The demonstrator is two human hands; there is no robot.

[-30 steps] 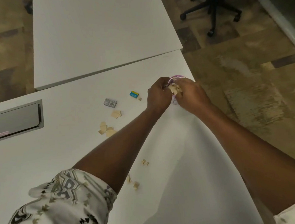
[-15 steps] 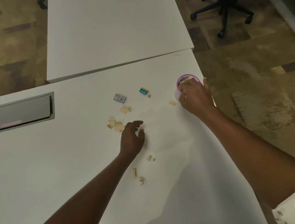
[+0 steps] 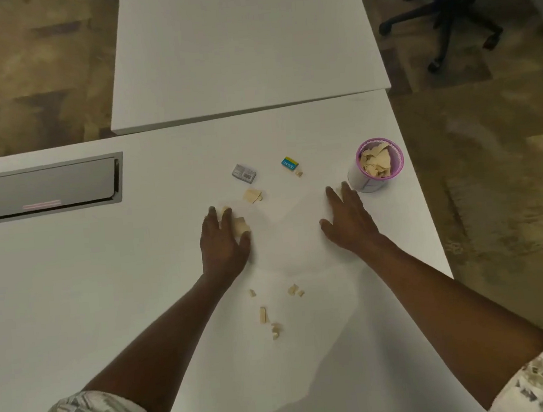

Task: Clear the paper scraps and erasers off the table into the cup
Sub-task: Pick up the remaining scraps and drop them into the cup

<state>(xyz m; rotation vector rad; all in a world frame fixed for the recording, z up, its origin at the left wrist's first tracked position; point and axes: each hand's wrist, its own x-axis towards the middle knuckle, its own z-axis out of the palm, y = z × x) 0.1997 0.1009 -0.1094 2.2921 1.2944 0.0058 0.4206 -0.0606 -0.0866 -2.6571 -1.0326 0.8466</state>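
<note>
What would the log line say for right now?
left hand on paper scraps | right hand flat near cup | cup holds paper | grey eraser, blue eraser on table

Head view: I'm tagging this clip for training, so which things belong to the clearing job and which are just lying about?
Job: cup, with scraps inside; loose paper scraps on the table; grey eraser; blue eraser.
Just there: office chair; second table; metal hatch set in the tabletop.
</note>
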